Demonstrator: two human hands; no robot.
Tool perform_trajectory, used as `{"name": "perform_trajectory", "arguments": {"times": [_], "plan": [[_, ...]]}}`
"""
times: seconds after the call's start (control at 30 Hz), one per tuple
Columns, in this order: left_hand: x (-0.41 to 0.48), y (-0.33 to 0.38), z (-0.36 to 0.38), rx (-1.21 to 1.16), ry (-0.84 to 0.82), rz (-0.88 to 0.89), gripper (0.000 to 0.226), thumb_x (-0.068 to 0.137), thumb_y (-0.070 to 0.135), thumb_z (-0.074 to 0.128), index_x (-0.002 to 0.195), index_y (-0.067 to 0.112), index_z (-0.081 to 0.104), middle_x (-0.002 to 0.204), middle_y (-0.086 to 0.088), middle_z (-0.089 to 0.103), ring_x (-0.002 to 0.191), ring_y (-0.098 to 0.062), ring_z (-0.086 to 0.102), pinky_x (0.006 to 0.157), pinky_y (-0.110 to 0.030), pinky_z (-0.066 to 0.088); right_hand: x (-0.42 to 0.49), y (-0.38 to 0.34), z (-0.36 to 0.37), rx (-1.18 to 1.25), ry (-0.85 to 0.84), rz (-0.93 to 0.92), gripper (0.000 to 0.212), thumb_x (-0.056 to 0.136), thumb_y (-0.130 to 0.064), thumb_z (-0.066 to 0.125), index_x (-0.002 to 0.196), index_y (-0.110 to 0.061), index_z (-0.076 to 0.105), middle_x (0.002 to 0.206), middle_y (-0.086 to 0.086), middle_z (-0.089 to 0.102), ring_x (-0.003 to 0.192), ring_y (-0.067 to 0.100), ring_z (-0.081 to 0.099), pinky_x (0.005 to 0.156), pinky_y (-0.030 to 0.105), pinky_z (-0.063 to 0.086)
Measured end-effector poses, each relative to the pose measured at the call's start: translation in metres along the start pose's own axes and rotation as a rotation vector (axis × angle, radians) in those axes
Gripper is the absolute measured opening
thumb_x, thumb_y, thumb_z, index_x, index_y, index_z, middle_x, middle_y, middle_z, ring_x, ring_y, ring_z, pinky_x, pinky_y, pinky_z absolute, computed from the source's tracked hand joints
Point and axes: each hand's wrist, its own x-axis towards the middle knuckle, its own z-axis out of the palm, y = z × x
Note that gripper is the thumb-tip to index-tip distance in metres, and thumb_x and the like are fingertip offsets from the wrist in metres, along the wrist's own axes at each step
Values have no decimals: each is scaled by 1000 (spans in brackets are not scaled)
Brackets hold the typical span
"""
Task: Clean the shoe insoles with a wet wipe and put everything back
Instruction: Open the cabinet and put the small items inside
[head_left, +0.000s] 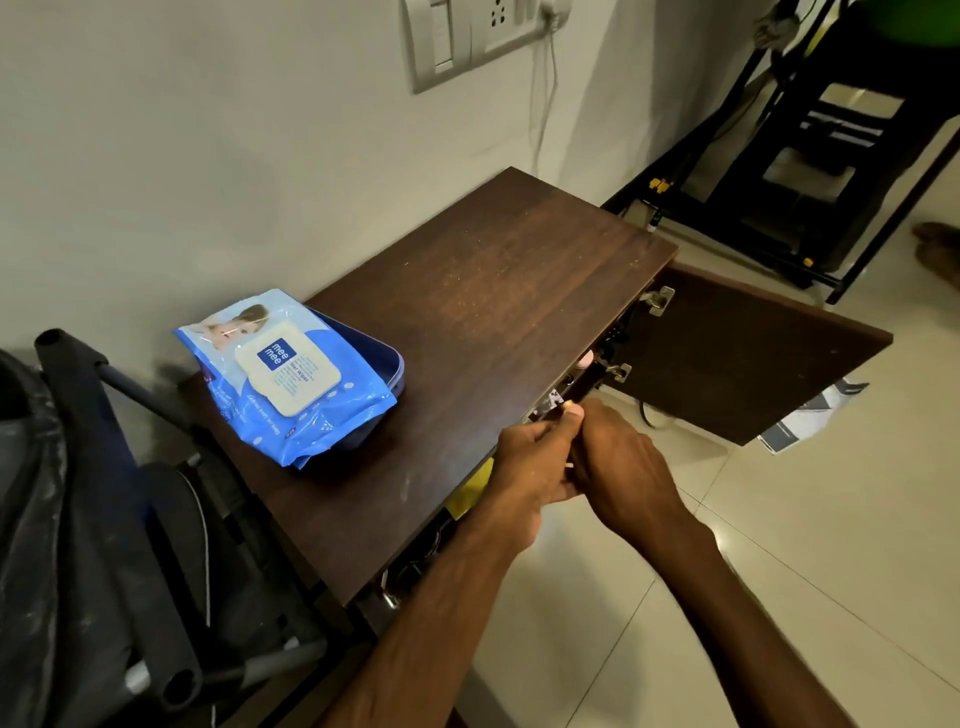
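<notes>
**Item: wet wipe pack** (291, 374). It lies flat on a blue tray (388, 364) at the left end of the cabinet top (493, 291), lid flap up and closed. Its long axis runs from the wall toward the front edge.

**Item: left hand** (524, 467) and **right hand** (623, 462). They are pressed together at the cabinet's front edge, just over the opening, with the fingers of both curled inward. A pale sliver shows between them. It cannot be told whether either hand grips anything, or what.

**Governing relation.** The pack sits to the left of the hands and back toward the wall, apart from them across bare wood. The left hand is the nearer one, so a reach for a wipe would likely fall to it. The flap is presented broadside to that approach (a judgement, not a thing seen).

**Item: door** (737, 364). It is swung wide open to the right on its hinges (658, 300).

**Not legible.**
- The insoles and shoes do not show. Any shelf is hidden beneath the overhanging top.
- Only scraps appear in the gap, among them a yellow patch (470, 491) of unclear identity.
- A dark folding frame (78, 493) is cut off at the left margin.
</notes>
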Motion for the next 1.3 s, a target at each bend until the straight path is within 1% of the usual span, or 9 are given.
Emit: {"name": "perform_trajectory", "arguments": {"times": [0.23, 0.4, 0.57, 0.67, 0.83, 0.93, 1.07, 1.17, 1.3], "plan": [[11, -15, 3, 3, 71, -9, 14, 101, 23, 61, 105, 20, 74, 105, -9, 76, 97, -24, 73, 69, -35, 63, -14, 7, 19, 98, -35, 0, 28, 106, -25, 45, 129, -11, 51, 115, 8, 57, 96, 24, 56, 78, 35, 50], [17, -24, 4, 47, 167, 37, 18, 98, 13, 63, 111, 18, 74, 103, -4, 75, 93, -21, 73, 70, -35, 63, -15, 3, 24, 204, -64, 17, 28, 106, -22, 43, 130, -13, 51, 114, 7, 55, 101, 20, 51, 76, 26, 42], [17, -26, 2, -18, 201, 28, 9, 92, 7, 71, 99, 12, 74, 101, -13, 75, 87, -27, 75, 71, -38, 64, -8, 12, 12, 824, -118, 232, 33, 91, -8, 43, 104, -20, 71, 91, 6, 67, 76, 9, 58, 65, 25, 43], [15, -25, 3, -50, 189, 4, 9, 90, 6, 73, 99, 7, 74, 99, -16, 75, 86, -28, 75, 67, -34, 64, -11, 21, 5, 1053, -116, 336, 41, 92, 9, 45, 107, -14, 76, 84, 9, 73, 65, 12, 59, 59, 26, 49], [14, -26, 4, -123, 136, -87, 12, 92, 3, 69, 103, 1, 71, 96, -18, 75, 76, -26, 74, 64, -31, 63, -22, 56, 12, 1270, 43, 464, 25, 98, 3, 58, 116, -8, 71, 102, 4, 79, 87, 14, 73, 73, 25, 59], [17, -30, 0, -139, 143, -123, 17, 93, 2, 68, 108, -4, 69, 96, -19, 73, 79, -29, 74, 58, -28, 61, -20, 85, 40, 1188, 137, 624, 17, 98, -5, 64, 112, -4, 73, 95, 9, 79, 67, 18, 65, 56, 24, 53], [23, -38, -6, -85, 177, -130, 16, 93, 1, 67, 108, -4, 69, 101, -21, 73, 90, -32, 75, 64, -29, 63, 5, 104, 114, 1133, -26, 923, 23, 94, 4, 58, 112, 7, 73, 80, 13, 69, 57, 16, 43, 53, 25, 37], [25, -42, -11, -60, 202, -130, 10, 93, 0, 66, 102, -1, 71, 104, -22, 73, 90, -33, 75, 64, -30, 63, 32, 98, 151, 1106, -146, 910, 27, 97, 10, 48, 110, 13, 71, 84, 17, 67, 54, 13, 54, 48, 20, 46], [26, -45, -19, -59, 208, -154, 9, 93, -1, 65, 86, 4, 68, 104, -21, 72, 95, -34, 73, 63, -28, 61, 70, 81, 176, 1035, -91, 846, 15, 91, 6, 64, 82, 3, 76, 53, -1, 67, 39, 1, 60, 44, 13, 48]]}}
